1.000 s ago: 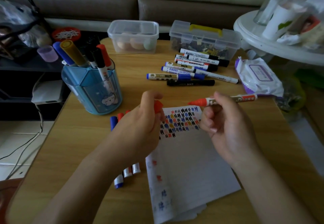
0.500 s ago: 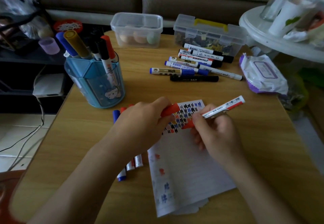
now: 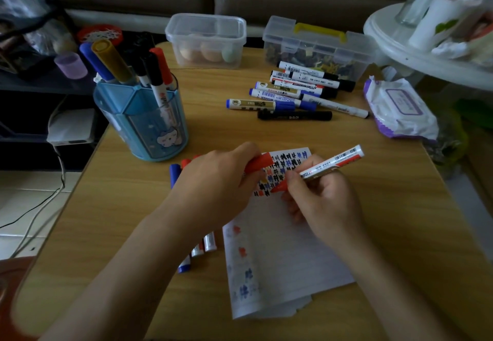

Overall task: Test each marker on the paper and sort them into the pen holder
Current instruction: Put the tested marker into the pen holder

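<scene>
Head view: the right hand (image 3: 325,199) pinches the red marker (image 3: 330,166) in a writing grip. The barrel tilts back toward two o'clock, so the tip meets the paper (image 3: 282,260) at the lower edge of the block of test scribbles, where blank space begins. The left hand (image 3: 218,180) pinches the red cap (image 3: 258,163) between thumb and fingers at the sheet's nine o'clock edge, likely to keep the cap ready for re-capping and to steady the page. The step in hand looks like the ink test itself, with sorting to follow.

At ten o'clock from the paper stands the blue pen holder (image 3: 141,119), holding markers cap-up. Blue, mustard, black and red caps show, but I cannot tell which compartment each sits in. A row of loose markers (image 3: 293,95) lies at twelve o'clock, probably waiting their turn. A cluster of markers (image 3: 197,250) lies under the left forearm, just beside the sheet at nine o'clock. Beyond, a clear tub (image 3: 205,39) holds pale rounded things, and a latched case (image 3: 317,44) with a yellow handle holds dark mixed bits
</scene>
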